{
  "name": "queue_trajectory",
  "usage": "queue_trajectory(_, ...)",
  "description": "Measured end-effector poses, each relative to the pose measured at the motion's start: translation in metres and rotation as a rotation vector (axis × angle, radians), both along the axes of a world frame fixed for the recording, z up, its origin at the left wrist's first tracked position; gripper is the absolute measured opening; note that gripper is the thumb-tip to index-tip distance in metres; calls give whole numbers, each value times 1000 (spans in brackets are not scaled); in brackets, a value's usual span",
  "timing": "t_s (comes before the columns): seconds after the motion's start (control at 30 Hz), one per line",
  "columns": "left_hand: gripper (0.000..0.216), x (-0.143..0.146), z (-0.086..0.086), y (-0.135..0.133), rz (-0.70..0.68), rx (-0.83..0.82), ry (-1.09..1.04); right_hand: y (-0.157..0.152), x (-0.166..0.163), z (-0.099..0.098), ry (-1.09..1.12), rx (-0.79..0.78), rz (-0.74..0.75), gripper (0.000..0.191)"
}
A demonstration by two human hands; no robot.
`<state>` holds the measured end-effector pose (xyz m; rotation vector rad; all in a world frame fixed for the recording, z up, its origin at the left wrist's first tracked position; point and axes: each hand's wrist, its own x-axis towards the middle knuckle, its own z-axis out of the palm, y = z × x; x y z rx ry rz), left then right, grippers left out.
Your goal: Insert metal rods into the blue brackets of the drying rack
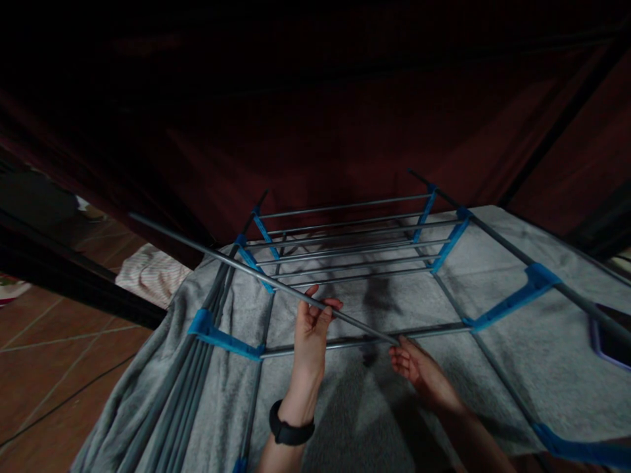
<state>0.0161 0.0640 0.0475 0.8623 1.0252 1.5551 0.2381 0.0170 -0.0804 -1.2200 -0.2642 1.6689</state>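
Observation:
A thin grey metal rod (236, 264) slants across the middle of the view, its far end up at the left. My left hand (313, 318) grips it near the middle between thumb and fingers, a black band on that wrist. At the rod's near end, my right hand (409, 360) pinches the tip. Below and behind lies a partly built rack frame (362, 343) of grey tubes, with crossbars joining blue plastic brackets (513, 299) on its two sides. Another blue bracket (224, 338) is on the left side.
Several loose grey rods (185, 387) lie side by side at the left on a grey blanket (557, 368). A phone (611, 338) rests at the right edge. Dark red panels (340, 144) stand behind. Floor tiles (64, 341) and striped cloth (148, 272) show at left.

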Motion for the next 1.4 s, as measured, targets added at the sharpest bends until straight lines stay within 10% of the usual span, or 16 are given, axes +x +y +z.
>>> queue_trajectory(1.4,54,11,-12,-11,-77,-50,167,-11,-32,5,-42,89,124,49)
